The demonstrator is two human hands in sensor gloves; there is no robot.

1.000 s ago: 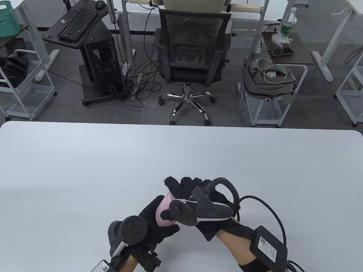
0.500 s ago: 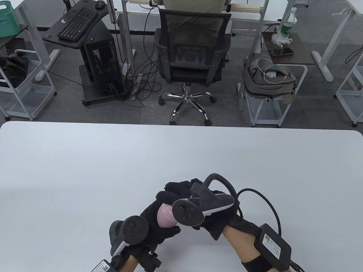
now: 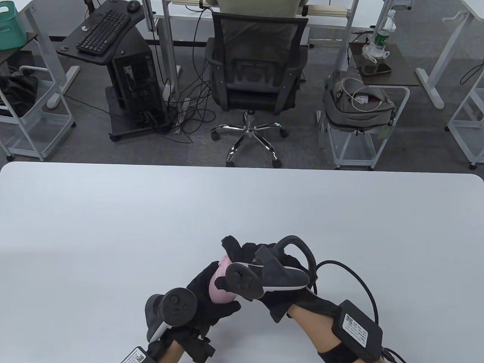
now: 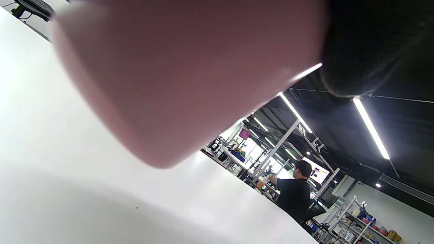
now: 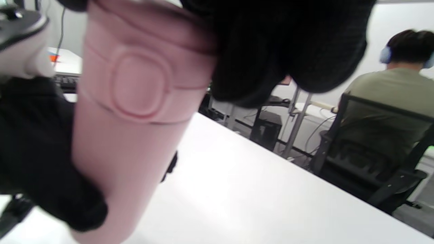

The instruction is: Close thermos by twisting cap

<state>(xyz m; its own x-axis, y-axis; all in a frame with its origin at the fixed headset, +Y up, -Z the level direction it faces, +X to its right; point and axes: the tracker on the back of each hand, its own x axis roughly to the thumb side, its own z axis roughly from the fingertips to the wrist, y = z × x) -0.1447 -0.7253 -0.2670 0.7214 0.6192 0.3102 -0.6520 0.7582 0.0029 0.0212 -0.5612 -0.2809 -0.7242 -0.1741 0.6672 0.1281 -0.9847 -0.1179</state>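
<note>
From my table view I see the pink thermos (image 3: pixel 218 289) near the front edge of the white table (image 3: pixel 113 227), caught between both gloved hands, but the trackers cover most of it and I only get a sliver of pink. My left hand (image 3: pixel 206 298) wraps around the body from the left side, fingers curled under and around it. My right hand (image 3: pixel 264 272) sits over the upper end, its fingers closed down on the cap (image 5: pixel 145 71), though from above I cannot see the cap at all. The right wrist view fills that in: the cap carries a raised rounded-square button on a band, seated on the body, with my right fingers (image 5: pixel 288 51) draped over its top and the left glove (image 5: pixel 37 152) clasped round the body lower down. The left wrist view gives me only a blurred pink mass (image 4: pixel 176 78) pressed close to the lens, a dark fingertip (image 4: pixel 369 47) at the upper right, and the tabletop beneath. Whether the base touches the table, I cannot tell.
</note>
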